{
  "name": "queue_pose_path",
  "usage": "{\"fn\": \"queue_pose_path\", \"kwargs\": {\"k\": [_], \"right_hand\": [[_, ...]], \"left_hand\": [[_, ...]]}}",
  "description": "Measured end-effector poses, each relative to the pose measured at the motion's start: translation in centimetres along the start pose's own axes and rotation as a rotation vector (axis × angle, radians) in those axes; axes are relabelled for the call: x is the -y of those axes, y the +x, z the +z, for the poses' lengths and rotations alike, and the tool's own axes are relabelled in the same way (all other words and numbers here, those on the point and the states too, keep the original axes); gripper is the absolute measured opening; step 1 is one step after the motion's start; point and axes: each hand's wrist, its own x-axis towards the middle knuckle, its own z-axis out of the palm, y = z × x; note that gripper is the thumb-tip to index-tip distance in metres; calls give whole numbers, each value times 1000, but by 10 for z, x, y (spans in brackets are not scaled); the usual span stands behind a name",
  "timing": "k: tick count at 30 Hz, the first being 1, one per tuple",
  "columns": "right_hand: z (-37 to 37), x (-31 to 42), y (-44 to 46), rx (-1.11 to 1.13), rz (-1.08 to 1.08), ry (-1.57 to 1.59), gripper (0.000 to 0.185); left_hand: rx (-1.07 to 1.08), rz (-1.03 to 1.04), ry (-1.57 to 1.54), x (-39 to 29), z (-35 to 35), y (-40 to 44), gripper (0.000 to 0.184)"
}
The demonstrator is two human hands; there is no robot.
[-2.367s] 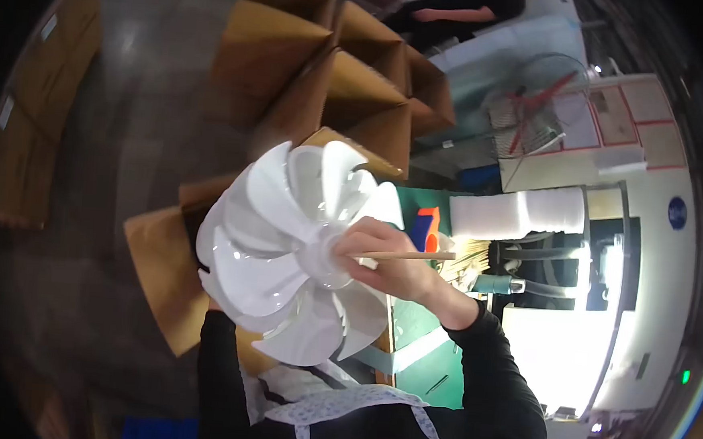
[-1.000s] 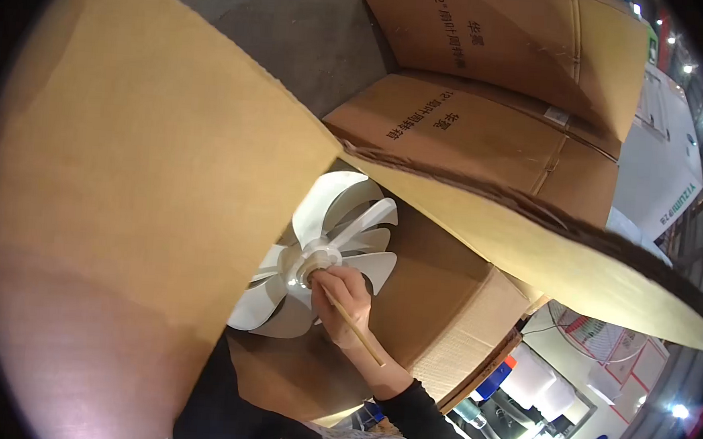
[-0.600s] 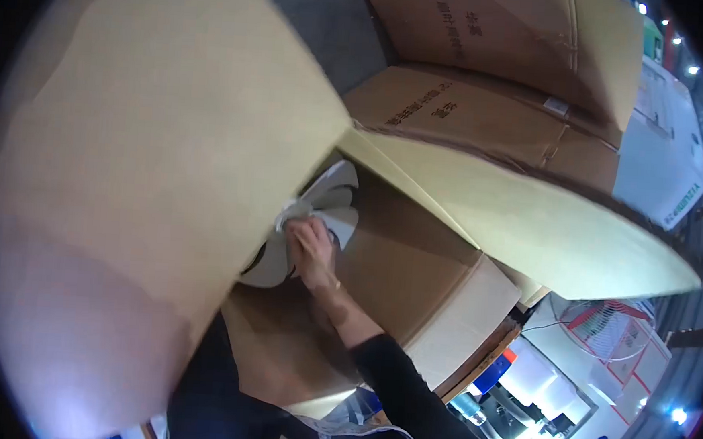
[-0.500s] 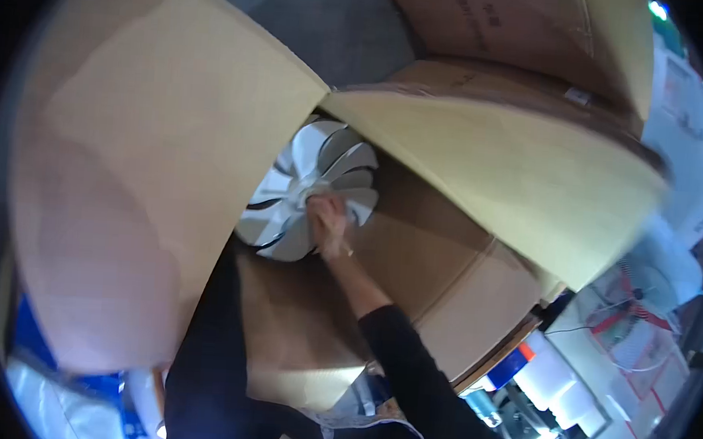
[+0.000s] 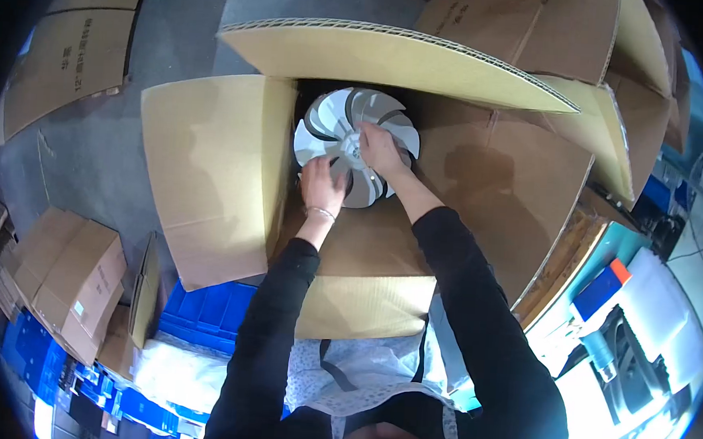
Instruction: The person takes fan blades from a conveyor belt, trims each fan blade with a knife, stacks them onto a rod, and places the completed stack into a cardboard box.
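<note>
A pale grey-white fan blade wheel (image 5: 351, 149) with several curved vanes lies deep inside an open cardboard box (image 5: 498, 196). My left hand (image 5: 321, 187), a bracelet at its wrist, grips the wheel's near left vanes with bent fingers. Over the right side of the wheel, my right hand (image 5: 381, 150) has its fingers closed near the hub. Part of the vanes is hidden under both hands. I cannot tell whether other wheels lie beneath this one.
Raised box flaps stand around the opening, including the left flap (image 5: 209, 179) and far flap (image 5: 394, 57). More cartons (image 5: 66, 274) sit at left and upper right. Blue crates (image 5: 205, 315) are near my left arm; a bench with a blue-orange box (image 5: 601, 289) is at right.
My left hand has come into the box and onto the wheel. My right hand stays near the hub. The view has turned and pulled back, and the left flap no longer fills the left side.
</note>
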Motion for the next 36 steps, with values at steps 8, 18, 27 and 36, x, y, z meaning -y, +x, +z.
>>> {"fn": "queue_pose_path", "kwargs": {"k": [8, 18, 27, 36], "right_hand": [[13, 11, 60, 376, 213, -59, 44], [34, 3, 57, 517, 315, -127, 35], [43, -1, 40, 432, 292, -132, 32], [14, -3, -12, 0, 169, 68, 22]], "left_hand": [[209, 83, 217, 4, 56, 27, 65], [199, 163, 324, 27, 73, 9, 58], [203, 181, 347, 26, 78, 5, 54], [256, 120, 393, 20, 76, -8, 67]]}}
